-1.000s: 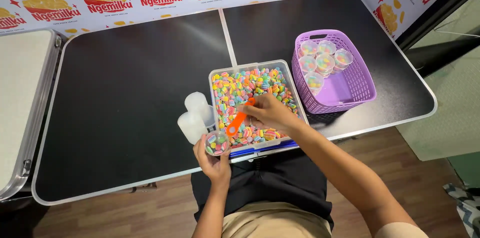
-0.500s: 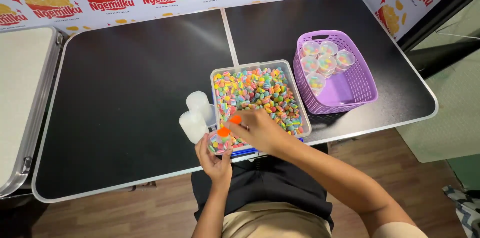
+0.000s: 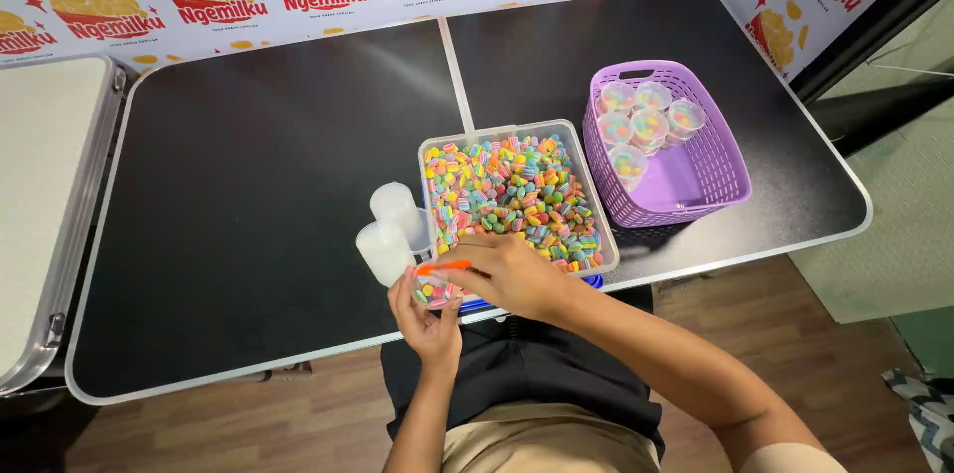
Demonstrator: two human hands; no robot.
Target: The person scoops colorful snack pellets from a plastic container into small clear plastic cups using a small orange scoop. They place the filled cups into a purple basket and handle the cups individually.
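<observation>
The left hand (image 3: 425, 312) comes up from below with its forearm nearly vertical, fingers curled around a small clear plastic cup (image 3: 435, 290) partly filled with striped candies, holding it at the near table edge. The right hand (image 3: 512, 274) reaches in from the lower right, forearm running diagonally, palm down, fingers pinched on an orange plastic scoop (image 3: 444, 267) that lies almost level over the cup's mouth.

Just beyond the right hand sits a clear, rectangular plastic tub (image 3: 517, 195) heaped with small glossy pastel candies (image 3: 512, 190). Just beyond the left hand stand 2 stacks of frosted, rounded cups (image 3: 388, 230), touching the tub's left wall. Further right of the right hand is a purple lattice basket (image 3: 696, 170) holding 5 filled cups (image 3: 646, 120) at its far end. All rest on a matte black folding table (image 3: 248, 185) with a metal rim.
</observation>
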